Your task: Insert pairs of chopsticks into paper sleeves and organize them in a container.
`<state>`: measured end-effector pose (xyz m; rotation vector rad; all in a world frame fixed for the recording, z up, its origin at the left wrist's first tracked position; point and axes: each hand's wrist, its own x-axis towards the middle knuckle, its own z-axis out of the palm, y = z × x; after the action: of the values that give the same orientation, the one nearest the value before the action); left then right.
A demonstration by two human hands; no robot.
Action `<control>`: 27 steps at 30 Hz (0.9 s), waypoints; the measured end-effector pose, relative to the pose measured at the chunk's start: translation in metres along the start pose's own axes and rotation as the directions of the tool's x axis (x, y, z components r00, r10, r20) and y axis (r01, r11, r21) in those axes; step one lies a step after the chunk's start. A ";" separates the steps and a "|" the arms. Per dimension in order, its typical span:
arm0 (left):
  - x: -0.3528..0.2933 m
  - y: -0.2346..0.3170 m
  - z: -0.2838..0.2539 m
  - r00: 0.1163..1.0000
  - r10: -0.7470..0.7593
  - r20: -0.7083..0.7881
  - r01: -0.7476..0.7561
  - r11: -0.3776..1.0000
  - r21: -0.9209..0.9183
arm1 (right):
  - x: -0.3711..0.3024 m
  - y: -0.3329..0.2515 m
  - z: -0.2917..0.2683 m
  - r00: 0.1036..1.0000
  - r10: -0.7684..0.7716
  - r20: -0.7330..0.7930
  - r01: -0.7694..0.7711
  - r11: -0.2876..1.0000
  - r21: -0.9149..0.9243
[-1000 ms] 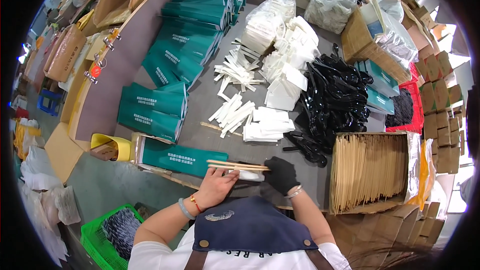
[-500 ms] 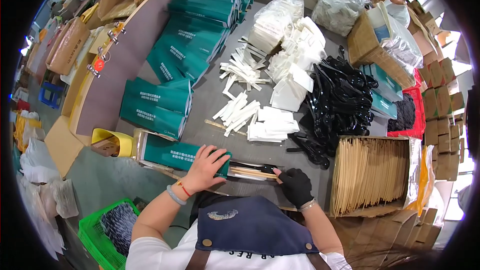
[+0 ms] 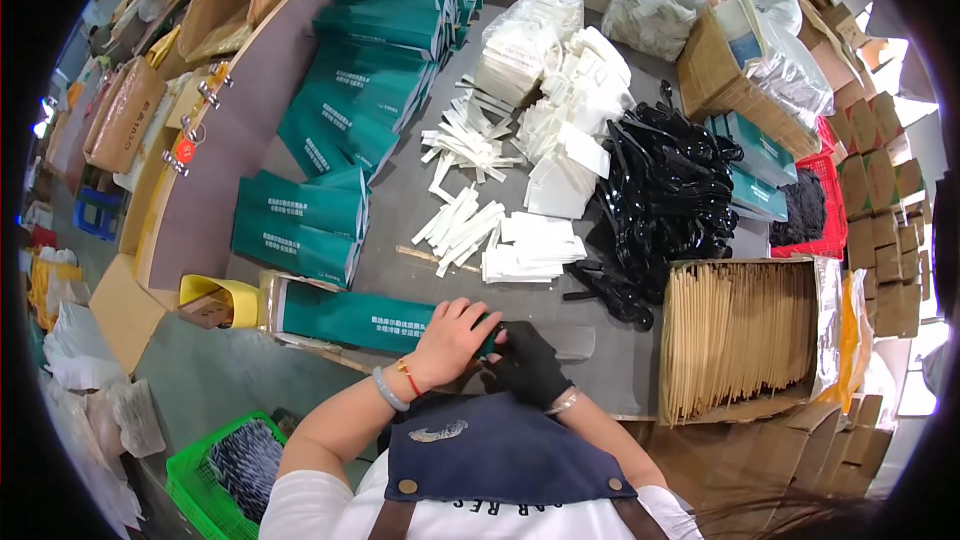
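Near the table's front edge, my left hand (image 3: 455, 342) is closed over the right end of a long green printed paper sleeve (image 3: 345, 317). My right hand (image 3: 528, 365), in a black fingerless glove, meets it there, its fingers pinched round the sleeve's green end. My palms and fingers hide whatever is inside that end. A pale, clear film strip (image 3: 574, 343) shows just right of the glove. Beyond my hands lie white folded paper packets (image 3: 530, 248), white paper strips (image 3: 458, 228) and a heap of black plastic spoons (image 3: 670, 190).
An open carton of wooden chopsticks (image 3: 740, 340) stands at the right. Stacked green sleeves (image 3: 300, 225) line the left divider (image 3: 215, 190). A yellow container (image 3: 230, 300) sits left of the held sleeve. A green basket (image 3: 200, 470) is at lower left, a red basket (image 3: 830, 205) far right.
My right hand has moved left to meet my left hand, which has shifted slightly right. The chopsticks and black spoon that stuck out of the sleeve's end no longer show.
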<state>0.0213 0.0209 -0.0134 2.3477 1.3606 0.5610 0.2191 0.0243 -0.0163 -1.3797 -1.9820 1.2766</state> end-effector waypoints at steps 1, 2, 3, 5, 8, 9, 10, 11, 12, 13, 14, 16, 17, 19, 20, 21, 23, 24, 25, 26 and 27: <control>0.001 -0.003 0.000 1.000 0.008 -0.025 -0.008 1.000 0.019 | -0.001 0.002 -0.003 0.999 0.033 -0.019 -0.034 0.999 -0.038; 0.003 -0.002 -0.007 0.996 0.084 0.015 -0.086 0.988 0.131 | 0.002 -0.003 -0.015 0.999 0.029 -0.014 -0.029 0.999 -0.039; 0.008 -0.002 -0.011 0.997 0.079 0.012 -0.080 0.988 0.133 | 0.006 -0.010 -0.030 0.986 -0.161 -0.047 0.138 0.938 -0.319; 0.019 0.004 -0.018 0.950 0.063 0.305 -0.112 0.983 0.144 | 0.005 -0.013 -0.041 0.939 -0.344 -0.032 0.264 0.774 -0.575; 0.033 0.011 -0.035 0.917 0.105 0.384 -0.186 0.966 0.180 | 0.009 -0.015 -0.046 0.966 -0.246 0.079 0.242 0.757 -0.606; 0.036 0.009 -0.050 0.918 0.096 0.386 -0.180 0.966 0.187 | 0.011 -0.025 -0.057 0.982 -0.164 0.092 0.185 0.761 -0.621; 0.041 0.008 -0.074 0.915 0.097 0.391 -0.179 0.967 0.179 | 0.009 -0.028 -0.067 0.993 -0.072 0.097 0.118 0.760 -0.639; 0.045 0.002 -0.093 0.914 0.095 0.394 -0.175 0.969 0.172 | 0.004 -0.024 -0.075 0.993 -0.072 0.098 0.119 0.762 -0.636; 0.047 -0.014 -0.107 0.932 0.072 0.355 -0.149 0.970 0.194 | -0.002 -0.017 -0.085 0.991 -0.126 -0.047 0.077 0.822 -0.565; 0.046 -0.032 -0.122 0.948 0.045 0.315 -0.119 0.968 0.220 | -0.005 -0.013 -0.091 0.967 -0.165 -0.194 0.054 0.876 -0.480; 0.043 -0.055 -0.134 0.982 0.050 0.181 -0.107 0.941 0.320 | -0.006 -0.016 -0.095 0.969 -0.105 -0.224 -0.027 0.855 -0.517; 0.031 -0.075 -0.129 0.997 0.064 0.046 -0.078 0.904 0.421 | -0.006 -0.018 -0.093 0.981 -0.099 -0.165 -0.012 0.824 -0.567; 0.020 -0.074 -0.114 0.990 -0.035 -0.140 0.092 0.902 0.422 | -0.004 -0.017 -0.092 0.990 -0.087 -0.109 0.001 0.786 -0.618; -0.011 -0.062 -0.072 0.923 -0.284 -0.261 0.328 0.934 0.144 | -0.007 -0.019 -0.081 0.991 -0.085 -0.100 0.008 0.798 -0.603; -0.024 -0.047 -0.043 0.914 -0.296 -0.279 0.340 0.932 0.124 | -0.007 -0.019 -0.076 0.993 -0.078 -0.091 0.009 0.803 -0.595; -0.029 -0.027 -0.029 0.884 -0.422 -0.202 0.454 0.877 0.155 | -0.006 -0.020 -0.074 0.993 -0.077 -0.085 0.012 0.805 -0.593; -0.040 -0.019 0.000 0.801 -0.558 -0.217 0.579 0.814 0.044 | -0.005 -0.022 -0.069 0.998 -0.048 -0.030 0.017 0.752 -0.658; -0.044 -0.024 0.006 0.798 -0.562 -0.216 0.582 0.812 0.041 | -0.004 -0.023 -0.067 0.999 -0.047 -0.025 0.019 0.752 -0.659; -0.044 -0.027 0.008 0.791 -0.564 -0.235 0.582 0.813 0.006 | -0.003 -0.023 -0.067 0.998 -0.060 0.003 0.047 0.745 -0.666; -0.045 -0.028 0.008 0.784 -0.567 -0.255 0.580 0.814 -0.029 | -0.001 -0.024 -0.066 0.997 -0.074 0.030 0.075 0.738 -0.671; -0.047 -0.028 0.008 0.781 -0.570 -0.256 0.583 0.812 -0.030 | -0.001 -0.024 -0.065 0.997 -0.075 0.034 0.079 0.737 -0.671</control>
<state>-0.0166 -0.0076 -0.0417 1.7723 2.1186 0.6470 0.2554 0.0502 0.0367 -1.5545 -2.6152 0.5033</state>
